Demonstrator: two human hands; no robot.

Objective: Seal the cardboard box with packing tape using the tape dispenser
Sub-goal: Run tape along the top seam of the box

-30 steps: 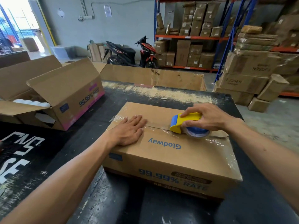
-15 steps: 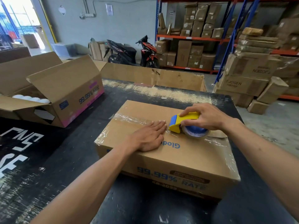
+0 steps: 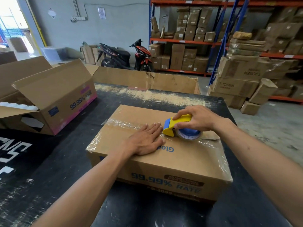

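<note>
— Where do I stand with this cardboard box [image 3: 164, 163]?

— It sits shut on the black worktop [image 3: 49, 161], right in front of you. Clear packing tape [image 3: 124, 124] already covers the centre seam from the far-left edge up to your fingers, and film also shows on the right end of the lid and down that corner.

— And my hands?

— Your left hand [image 3: 146, 141] lies flat on the lid, fingers straight, pressing the tape down just beside the dispenser's nose. Your right hand [image 3: 198, 119] has its grip closed around the yellow tape dispenser [image 3: 178, 126], which rests on the lid over the seam, toward the right.

— So what's left?

— By my reckoning, little. The stretch under the dispenser looks unfinished: the flap edge by the roll still shows bare cardboard. You'd need to carry the strip over the right edge, cut it, and rub it flat. I can't tell whether the underside is taped.

— Anything nearby?

— An open box [image 3: 54, 102] stands well apart on your left.
</note>
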